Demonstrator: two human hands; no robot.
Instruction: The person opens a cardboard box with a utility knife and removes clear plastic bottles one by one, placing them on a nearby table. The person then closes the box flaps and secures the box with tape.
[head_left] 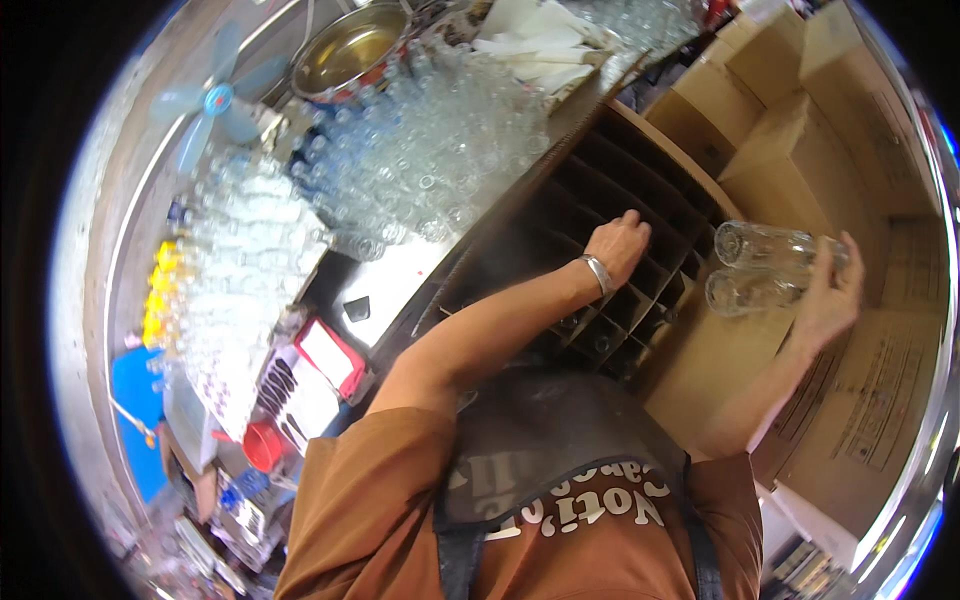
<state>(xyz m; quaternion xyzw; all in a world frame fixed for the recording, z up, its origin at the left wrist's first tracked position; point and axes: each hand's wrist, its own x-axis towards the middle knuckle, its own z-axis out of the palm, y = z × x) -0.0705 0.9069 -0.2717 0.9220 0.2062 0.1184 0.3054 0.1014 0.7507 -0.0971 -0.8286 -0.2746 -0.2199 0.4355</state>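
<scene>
Two clear glass bottles (pixel 768 246) are held side by side by their necks in my right hand (pixel 832 290), their round bases pointing left. They hang over the right side of a large cardboard box with dark dividers (pixel 590 170). My left hand (pixel 618 250), with a metal band at the wrist, is over the divider cells. Its fingers are curled and drawn together; what they grip, if anything, is hidden. Glass shows in a few cells (pixel 602 342) near my body, while the deeper cells are too dark to make out.
Many clear glass bottles (pixel 430 150) crowd the table to the left, with more bottles (pixel 240 230) beyond. A blue fan (pixel 217 100) and metal basin (pixel 350 50) are at the upper left. Stacked cartons (pixel 810 150) line the right. A red cup (pixel 263 445) is lower left.
</scene>
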